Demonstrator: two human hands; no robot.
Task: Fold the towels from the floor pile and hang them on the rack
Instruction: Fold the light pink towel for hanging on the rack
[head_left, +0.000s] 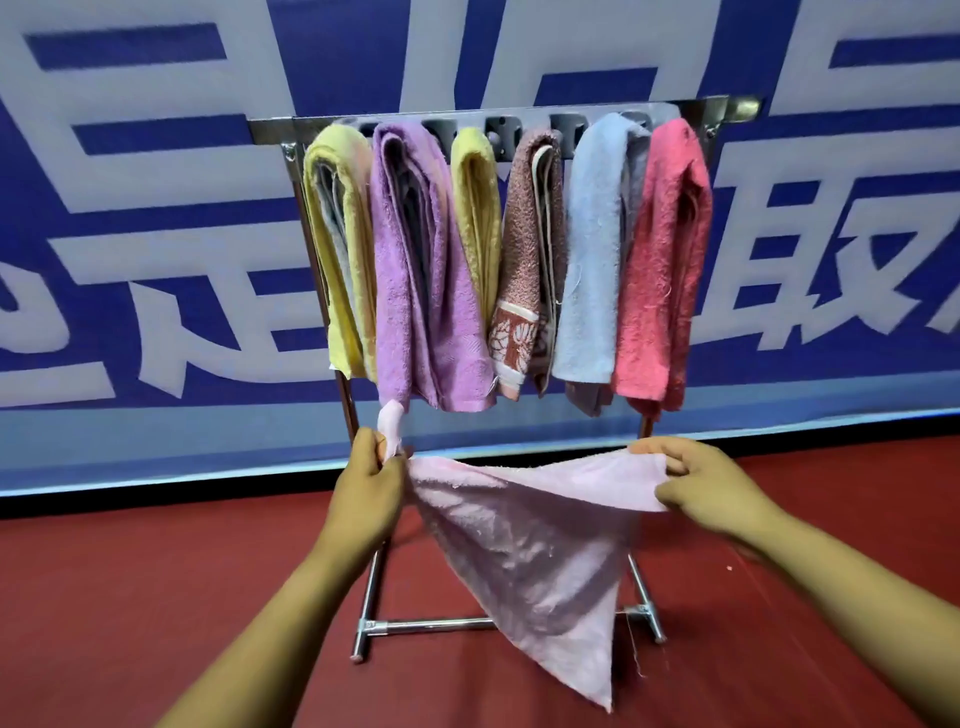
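A pale pink towel hangs in the air between my hands, in front of the lower part of the metal rack. My left hand grips one bunched corner, which sticks up above the fist. My right hand pinches the other end of the top edge. The towel's loose lower corner droops to a point near the floor. Several folded towels hang over the rack's top bar: yellow, purple, a second yellow, patterned brown, light blue and coral pink.
The rack stands on a dark red floor, close to a blue and white banner wall behind it. The rack's two feet and lower crossbar lie directly below the hanging towel. No floor pile shows in view.
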